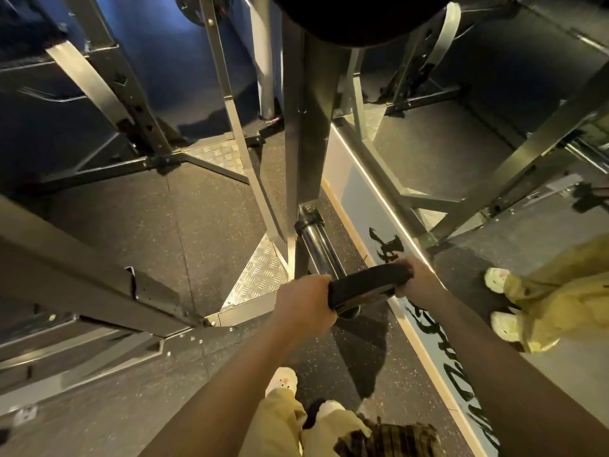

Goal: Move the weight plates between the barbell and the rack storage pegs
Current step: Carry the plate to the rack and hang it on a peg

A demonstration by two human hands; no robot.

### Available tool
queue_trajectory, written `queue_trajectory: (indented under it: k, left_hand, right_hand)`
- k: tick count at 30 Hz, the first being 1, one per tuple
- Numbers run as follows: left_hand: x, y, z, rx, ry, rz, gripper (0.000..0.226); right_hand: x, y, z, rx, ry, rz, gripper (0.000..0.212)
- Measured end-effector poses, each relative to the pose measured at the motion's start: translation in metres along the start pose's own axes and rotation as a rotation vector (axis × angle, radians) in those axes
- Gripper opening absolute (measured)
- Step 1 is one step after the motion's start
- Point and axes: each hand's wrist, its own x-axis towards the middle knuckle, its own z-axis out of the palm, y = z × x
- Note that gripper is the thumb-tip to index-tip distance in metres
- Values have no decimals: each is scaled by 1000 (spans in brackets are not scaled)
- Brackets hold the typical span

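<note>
A black weight plate (365, 284) sits edge-on at the near end of a chrome storage peg (318, 245) that juts from the grey rack upright (306, 153). My left hand (306, 301) grips the plate's left rim with curled fingers. My right hand (417, 280) grips its right rim. The peg's tip shows just below the plate. The rounded black edge of a large object (356, 18), perhaps another plate, fills the top of the view above the upright.
Grey steel rack posts and base rails (99, 285) spread over the speckled rubber floor, with diamond-plate corners (260, 275). A mirror wall (494, 133) on the right reflects the rack and my yellow trousers. My feet (283, 380) stand just below the plate.
</note>
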Motion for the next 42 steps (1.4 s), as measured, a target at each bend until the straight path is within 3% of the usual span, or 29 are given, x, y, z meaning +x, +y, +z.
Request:
queue_trajectory:
  k: [2,5,7,9,12,14,18,21,24,27,29,32,35,36,38,42]
  left_hand:
    - [13,13,-10,75,-101,27,33]
    - [25,30,-16,148,-131,34,33]
    - [27,35,-16,165,-131,33,34]
    - [27,36,-15,180,-123,33,32]
    - [17,26,-8,62,21,28,32]
    - [5,11,2,-98,107,53,40]
    - [-23,-33,21,-476,121,-92,66]
    - [-30,-56,29,-511,43,-231,72]
    - [-28,-59,27,-214,28,-159,50]
    - [-23,-47,12,140,106,23,42]
    - [-18,-36,0,193,169,112,39]
    - [-4,-14,-10,161,211,204,33]
    - [10,6,-10,120,197,246,35]
    - [16,11,-9,127,182,249,36]
    - [24,20,-9,136,165,230,37]
    - [27,29,-5,140,177,210,43]
  right_hand:
    - [-13,-2,2,289,162,126,42]
    - [-33,-22,4,315,446,-64,24]
    - [-36,-39,17,226,365,-230,10]
    - [-28,-43,39,75,319,-320,23]
    - [-13,-41,55,37,540,-354,34]
    - [-9,-35,58,64,582,-374,34]
    - [-4,-29,61,99,603,-354,38]
    - [-1,-26,61,142,584,-356,42]
    - [-1,-25,59,203,514,-281,39]
    - [15,-5,47,401,367,-12,30]
    - [25,10,39,520,269,156,19]
    - [21,14,31,489,250,288,28]
    - [-2,0,24,381,302,128,67]
    - [-10,-7,22,345,324,51,70]
    - [-21,-20,25,268,326,-87,52]
    - [-23,-35,42,74,249,-189,29]
